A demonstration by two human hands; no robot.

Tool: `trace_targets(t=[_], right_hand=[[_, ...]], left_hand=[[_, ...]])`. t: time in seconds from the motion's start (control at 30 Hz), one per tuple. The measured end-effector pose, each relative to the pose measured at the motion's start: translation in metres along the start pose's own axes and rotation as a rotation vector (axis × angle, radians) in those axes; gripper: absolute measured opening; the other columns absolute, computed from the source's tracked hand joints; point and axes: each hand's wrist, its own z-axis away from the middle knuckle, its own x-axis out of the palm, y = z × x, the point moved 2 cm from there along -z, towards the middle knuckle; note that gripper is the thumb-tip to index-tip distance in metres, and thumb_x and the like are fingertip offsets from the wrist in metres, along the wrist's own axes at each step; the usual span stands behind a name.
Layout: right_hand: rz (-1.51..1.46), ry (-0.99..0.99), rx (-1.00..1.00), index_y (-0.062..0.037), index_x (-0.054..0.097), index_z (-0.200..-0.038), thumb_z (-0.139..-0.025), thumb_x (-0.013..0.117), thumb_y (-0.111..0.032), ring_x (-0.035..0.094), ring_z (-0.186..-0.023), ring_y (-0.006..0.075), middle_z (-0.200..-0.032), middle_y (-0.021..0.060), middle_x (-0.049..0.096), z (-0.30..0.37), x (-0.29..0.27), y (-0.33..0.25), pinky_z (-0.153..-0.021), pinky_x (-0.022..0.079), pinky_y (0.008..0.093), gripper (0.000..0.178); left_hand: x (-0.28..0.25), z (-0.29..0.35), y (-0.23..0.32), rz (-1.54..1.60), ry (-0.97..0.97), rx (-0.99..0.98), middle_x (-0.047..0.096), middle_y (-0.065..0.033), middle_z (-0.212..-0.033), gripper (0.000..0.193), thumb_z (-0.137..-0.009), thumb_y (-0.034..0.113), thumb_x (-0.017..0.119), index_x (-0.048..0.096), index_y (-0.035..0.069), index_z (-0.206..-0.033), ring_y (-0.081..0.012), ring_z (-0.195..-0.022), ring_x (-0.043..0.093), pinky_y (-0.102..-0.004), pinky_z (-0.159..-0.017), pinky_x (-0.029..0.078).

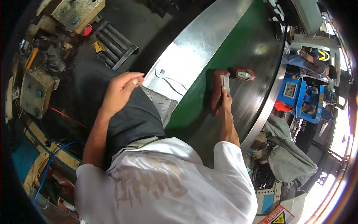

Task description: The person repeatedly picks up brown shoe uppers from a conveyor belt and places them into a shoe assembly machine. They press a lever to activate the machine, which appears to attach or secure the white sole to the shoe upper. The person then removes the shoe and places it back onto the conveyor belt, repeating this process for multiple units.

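Observation:
Over the green conveyor belt (194, 112), my right hand (226, 100) is closed on a reddish-brown leather shoe (216, 91), fingers at the rim of its opening. The shoe points toward me; I cannot tell whether it touches the belt. Just beyond it to the right lies a second brown shoe (251, 75), its pale insole showing, apart from my hand. My left hand (121, 91) is held in the air above my dark trousers, left of the belt. Its fingers are stretched out and nothing shows in them.
A bright metal ledge (197, 31) borders the belt's left side. Left of it are a black slatted stool (115, 44) and worn control boxes (35, 91). Several more shoes (276, 16) lie at the belt's far end. Beyond the right rim, another person (313, 65) stands near a blue machine (289, 91).

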Motion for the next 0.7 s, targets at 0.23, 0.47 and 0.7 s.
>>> trace_targets(t=[0.23,0.47,0.7], right_hand=[[-0.748,-0.846,0.087,-0.0123,0.055,-0.153,-0.1,0.053,-0.077,0.068,-0.123,0.0347,-0.142,0.0163,0.067,0.129,0.182,-0.088,-0.106,0.058,0.0538,0.084],[-0.22,-1.274,0.127,-0.0057,0.055,-0.153,-0.105,0.057,-0.065,0.069,-0.123,0.0358,-0.139,0.0192,0.069,0.235,0.367,-0.117,-0.109,0.055,0.0534,0.076],[0.445,-1.474,-0.6,0.0025,0.04,-0.162,-0.09,0.086,-0.046,0.062,-0.132,0.0293,-0.143,0.0215,0.063,0.362,0.368,-0.147,-0.113,0.049,0.0409,0.098]], left_hand=[[-0.033,-0.016,0.046,0.04,0.035,0.149,0.063,-0.0184,-0.146,0.054,-0.108,0.01,0.064,0.048,0.003,-0.159,-0.0226,-0.123,0.069,-0.0355,-0.107,0.054],[-0.137,0.02,0.088,-0.439,0.292,0.506,0.069,-0.0158,-0.135,0.04,-0.098,0.007,0.074,0.069,0.005,-0.137,-0.0283,-0.124,0.068,-0.0385,-0.103,0.055],[-0.199,0.129,0.037,-0.644,0.613,0.221,0.074,-0.0158,-0.108,0.022,-0.103,0.016,0.071,0.074,0.0,-0.118,-0.0359,-0.097,0.074,-0.0405,-0.081,0.058]])
